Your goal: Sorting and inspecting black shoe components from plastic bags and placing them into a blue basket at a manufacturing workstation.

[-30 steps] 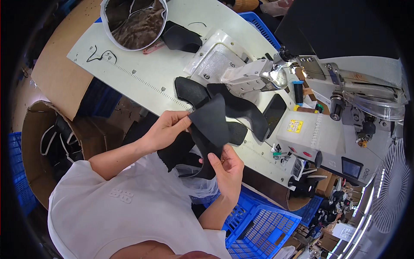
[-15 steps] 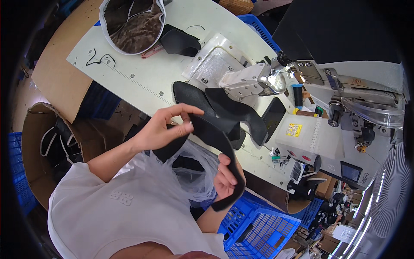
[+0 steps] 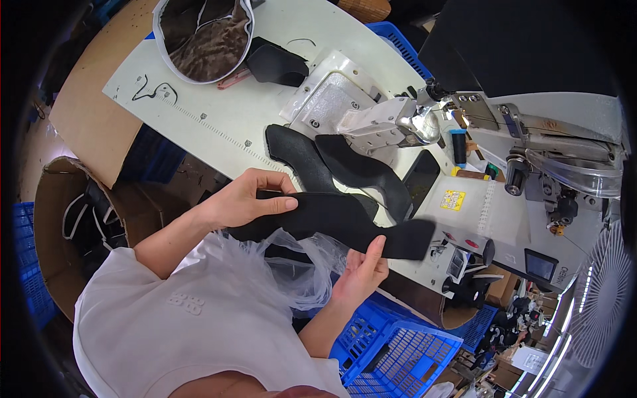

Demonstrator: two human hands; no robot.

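A long, wavy-edged black fabric piece [image 3: 318, 215] is stretched out between my hands, above the near edge of the table. My left hand [image 3: 249, 199] pinches its upper edge, thumb on top. My right hand [image 3: 361, 272] grips the lower edge further right, with the thumb showing and the fingers partly behind the fabric. Beyond it on the table lie two similar black pieces, a straighter one [image 3: 298, 156] and a curved one [image 3: 368, 172], close to the white sewing machine [image 3: 385, 123].
A fabric-lined round container [image 3: 209, 66] and more black pieces [image 3: 275, 63] sit at the far left. To the right lies a dark phone-like slab [image 3: 421, 176]. Clear plastic film [image 3: 305, 278] hangs by my lap, a blue crate [image 3: 398, 351] stands below, and a cardboard box [image 3: 56, 219] is at left.
The black fabric piece was bent downward over my right hand; it is now spread flat and extends to the right. My right hand has turned, bringing its thumb onto the near face.
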